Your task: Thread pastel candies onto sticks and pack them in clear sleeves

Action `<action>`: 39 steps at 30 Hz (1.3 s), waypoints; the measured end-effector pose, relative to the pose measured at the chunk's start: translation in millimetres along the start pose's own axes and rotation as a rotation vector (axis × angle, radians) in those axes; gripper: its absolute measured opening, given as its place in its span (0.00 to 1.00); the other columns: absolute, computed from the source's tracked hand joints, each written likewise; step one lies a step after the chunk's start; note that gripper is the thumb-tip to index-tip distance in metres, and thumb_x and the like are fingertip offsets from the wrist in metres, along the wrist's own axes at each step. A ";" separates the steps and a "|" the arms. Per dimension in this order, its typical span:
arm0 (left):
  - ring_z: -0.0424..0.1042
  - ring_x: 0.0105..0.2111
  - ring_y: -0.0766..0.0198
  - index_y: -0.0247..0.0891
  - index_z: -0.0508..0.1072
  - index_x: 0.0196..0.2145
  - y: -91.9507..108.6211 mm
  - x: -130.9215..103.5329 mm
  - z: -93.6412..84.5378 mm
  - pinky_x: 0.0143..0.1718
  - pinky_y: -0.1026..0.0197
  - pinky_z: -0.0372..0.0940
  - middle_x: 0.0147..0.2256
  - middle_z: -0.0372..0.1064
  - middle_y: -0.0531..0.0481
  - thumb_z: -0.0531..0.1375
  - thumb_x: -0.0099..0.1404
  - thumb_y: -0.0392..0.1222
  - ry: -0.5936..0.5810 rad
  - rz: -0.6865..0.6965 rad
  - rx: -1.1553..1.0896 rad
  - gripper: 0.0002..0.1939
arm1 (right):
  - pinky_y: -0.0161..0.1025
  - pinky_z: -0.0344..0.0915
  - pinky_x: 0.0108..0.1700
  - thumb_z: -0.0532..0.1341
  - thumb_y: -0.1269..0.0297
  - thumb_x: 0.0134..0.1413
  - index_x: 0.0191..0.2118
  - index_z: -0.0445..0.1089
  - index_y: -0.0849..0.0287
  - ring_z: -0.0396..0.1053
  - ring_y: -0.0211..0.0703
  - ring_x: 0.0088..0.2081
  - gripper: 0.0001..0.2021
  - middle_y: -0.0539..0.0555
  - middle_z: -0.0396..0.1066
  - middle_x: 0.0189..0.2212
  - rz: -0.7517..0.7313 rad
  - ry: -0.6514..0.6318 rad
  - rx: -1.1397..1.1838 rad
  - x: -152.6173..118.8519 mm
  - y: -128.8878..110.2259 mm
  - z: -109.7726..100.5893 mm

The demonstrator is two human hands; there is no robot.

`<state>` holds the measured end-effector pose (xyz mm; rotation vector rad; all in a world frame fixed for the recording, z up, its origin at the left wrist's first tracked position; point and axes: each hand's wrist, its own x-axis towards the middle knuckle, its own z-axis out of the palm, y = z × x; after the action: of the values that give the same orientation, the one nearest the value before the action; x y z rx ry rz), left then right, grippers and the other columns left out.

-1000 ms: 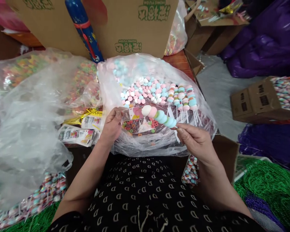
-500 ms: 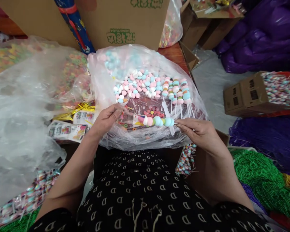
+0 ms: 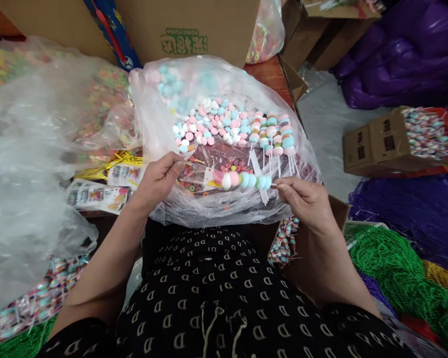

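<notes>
My right hand (image 3: 305,200) pinches the stick end of a candy skewer (image 3: 249,180) strung with pink, white, green and blue pieces. My left hand (image 3: 160,178) is closed on the end of a clear wrapper (image 3: 198,174) with a printed part. The skewer's pink and white end lies at or inside this wrapper; how far in is hard to tell. Both are held level above an opened plastic bag (image 3: 209,211). Behind them are loose pastel candies (image 3: 227,122) and several finished skewers (image 3: 272,134) with white sticks pointing toward me.
Printed wrappers (image 3: 97,195) lie left of the bag, beside big clear bags (image 3: 33,149) of colored rings. A cardboard box (image 3: 209,20) stands behind. At right are a carton (image 3: 377,141) of wrapped sweets, purple sacks (image 3: 403,54) and green bead strands (image 3: 392,263).
The skewer's pink end sits a little further into the printed part of the wrapper. Both hands keep their grips, and the camera view has shifted slightly.
</notes>
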<state>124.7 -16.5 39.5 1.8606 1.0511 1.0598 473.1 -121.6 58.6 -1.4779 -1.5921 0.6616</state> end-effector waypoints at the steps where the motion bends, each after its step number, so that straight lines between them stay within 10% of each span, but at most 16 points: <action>1: 0.63 0.26 0.65 0.41 0.73 0.31 -1.7 -0.6 0.9 0.29 0.62 0.61 0.25 0.66 0.54 0.60 0.71 0.61 0.030 -0.021 -0.025 0.21 | 0.36 0.65 0.26 0.66 0.47 0.64 0.36 0.78 0.54 0.68 0.36 0.21 0.15 0.48 0.74 0.20 0.046 0.029 0.052 1.0 -0.8 0.5; 13: 0.64 0.26 0.65 0.41 0.73 0.32 9.1 -4.0 25.3 0.28 0.63 0.61 0.25 0.68 0.55 0.60 0.72 0.54 -0.008 0.013 0.032 0.16 | 0.35 0.45 0.22 0.70 0.50 0.49 0.40 0.71 0.53 0.46 0.30 0.20 0.16 0.43 0.64 0.25 0.401 -0.105 0.726 29.3 -32.6 93.8; 22: 0.67 0.25 0.65 0.41 0.75 0.33 5.9 -9.0 28.1 0.28 0.63 0.60 0.25 0.72 0.54 0.60 0.71 0.53 -0.056 0.044 0.067 0.15 | 0.33 0.41 0.21 0.77 0.45 0.38 0.38 0.75 0.54 0.43 0.28 0.21 0.24 0.45 0.69 0.27 0.482 -0.248 0.750 28.2 -22.2 100.2; 29: 0.70 0.26 0.64 0.41 0.75 0.34 20.7 -7.6 32.4 0.28 0.63 0.62 0.27 0.74 0.52 0.56 0.74 0.53 -0.179 0.135 0.089 0.17 | 0.37 0.69 0.37 0.77 0.49 0.39 0.33 0.78 0.55 0.70 0.38 0.33 0.19 0.49 0.77 0.31 0.323 -0.270 0.697 26.5 -16.1 118.3; 39: 0.58 0.18 0.68 0.41 0.63 0.26 12.7 -10.3 39.6 0.22 0.62 0.53 0.18 0.57 0.57 0.52 0.77 0.56 -0.127 0.126 0.150 0.24 | 0.42 0.70 0.42 0.73 0.49 0.46 0.27 0.79 0.54 0.72 0.43 0.34 0.14 0.49 0.75 0.26 0.264 -0.158 0.602 22.8 -14.2 121.8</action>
<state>160.7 -38.5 32.2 2.1095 0.9722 0.9416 363.5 -82.1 14.1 -1.2009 -1.1613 1.3061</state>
